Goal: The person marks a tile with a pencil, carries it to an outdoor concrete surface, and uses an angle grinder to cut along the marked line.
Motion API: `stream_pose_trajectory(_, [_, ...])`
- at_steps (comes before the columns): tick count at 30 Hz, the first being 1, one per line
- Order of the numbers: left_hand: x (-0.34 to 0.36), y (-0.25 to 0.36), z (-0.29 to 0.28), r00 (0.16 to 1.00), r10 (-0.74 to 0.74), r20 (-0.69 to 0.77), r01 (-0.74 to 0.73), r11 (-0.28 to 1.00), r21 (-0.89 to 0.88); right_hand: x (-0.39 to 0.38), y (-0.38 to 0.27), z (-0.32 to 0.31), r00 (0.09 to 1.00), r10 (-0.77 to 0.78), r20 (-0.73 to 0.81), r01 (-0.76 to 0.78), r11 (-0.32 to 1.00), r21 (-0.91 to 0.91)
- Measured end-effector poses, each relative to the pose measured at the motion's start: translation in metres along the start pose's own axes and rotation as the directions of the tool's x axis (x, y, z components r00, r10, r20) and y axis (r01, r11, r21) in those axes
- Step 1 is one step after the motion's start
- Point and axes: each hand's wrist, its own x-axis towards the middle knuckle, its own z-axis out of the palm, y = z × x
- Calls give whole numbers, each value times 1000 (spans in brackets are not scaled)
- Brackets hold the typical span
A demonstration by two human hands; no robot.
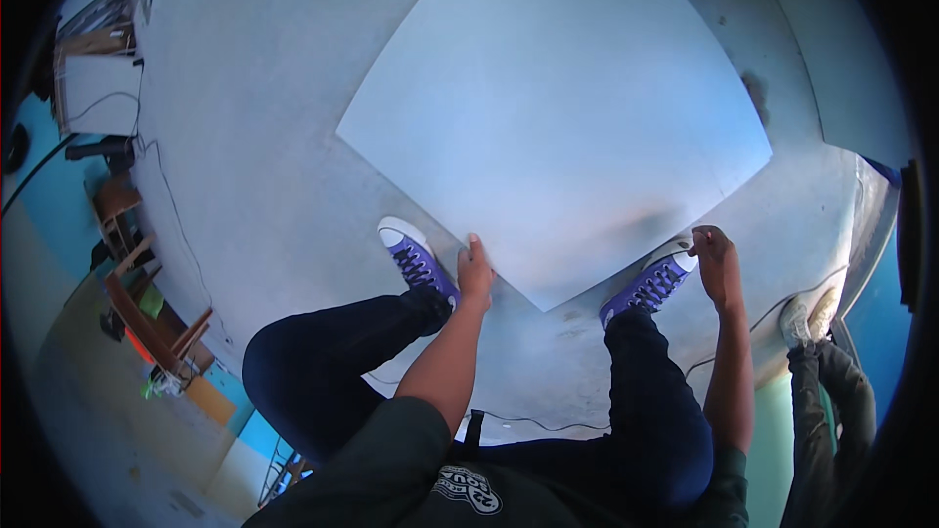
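The left hand [475, 277], thumb extended over the edge of the board [562, 117] ahead, and the right hand [718, 262], curled near it, showed no determinable hold; uneven grip might have caused slippage.

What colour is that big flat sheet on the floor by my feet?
The sheet looks plain pale bluish-white, best seen in the head view.

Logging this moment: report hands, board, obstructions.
Left hand at near left edge of board, grip unclear. Right hand by right shoe. Board on floor; right shoe close alongside.
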Motion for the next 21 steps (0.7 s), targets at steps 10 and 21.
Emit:
stream_pose_trajectory(10, [-32, 37, -79, 998, 39, 57, -49, 980, 194, -36, -99, 26, 989, 113, 94, -99, 986, -137])
stream_pose_trajectory(21, [-377, 144, -126, 893, 25, 450, -95, 986, 134, -257, -162, -145, 914, 403, 52, -405, 914, 37])
